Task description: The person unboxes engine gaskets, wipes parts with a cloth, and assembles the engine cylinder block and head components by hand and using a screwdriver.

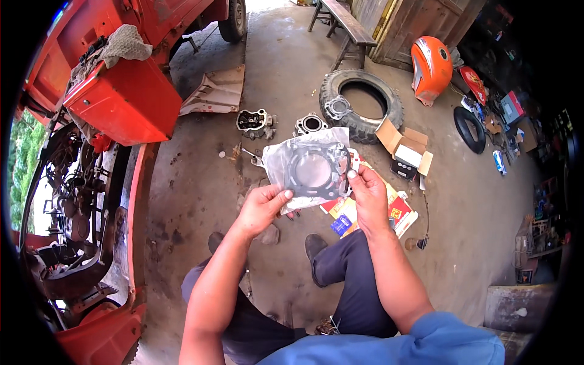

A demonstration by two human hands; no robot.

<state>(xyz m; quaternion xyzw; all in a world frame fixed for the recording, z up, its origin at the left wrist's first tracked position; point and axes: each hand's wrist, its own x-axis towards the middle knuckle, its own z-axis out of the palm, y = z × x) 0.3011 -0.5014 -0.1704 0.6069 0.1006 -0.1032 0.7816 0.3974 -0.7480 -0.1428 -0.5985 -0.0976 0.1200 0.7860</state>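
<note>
Between my two hands is a clear plastic bag with a grey cylinder head gasket showing through it, a large round hole in its middle. My left hand pinches the bag's lower left corner, thumb on top. With thumb and fingers closed, my right hand grips the bag's right edge, where smaller gasket pieces show. Beneath the bag, a red and yellow printed package lies on the floor. Past the bag sit a metal cylinder head and a cylinder block.
A tyre lies flat ahead, a round metal part on its rim. Right of it stand an open cardboard box and an orange fuel tank. A red vehicle with exposed engine parts fills the left. A wooden bench stands far ahead.
</note>
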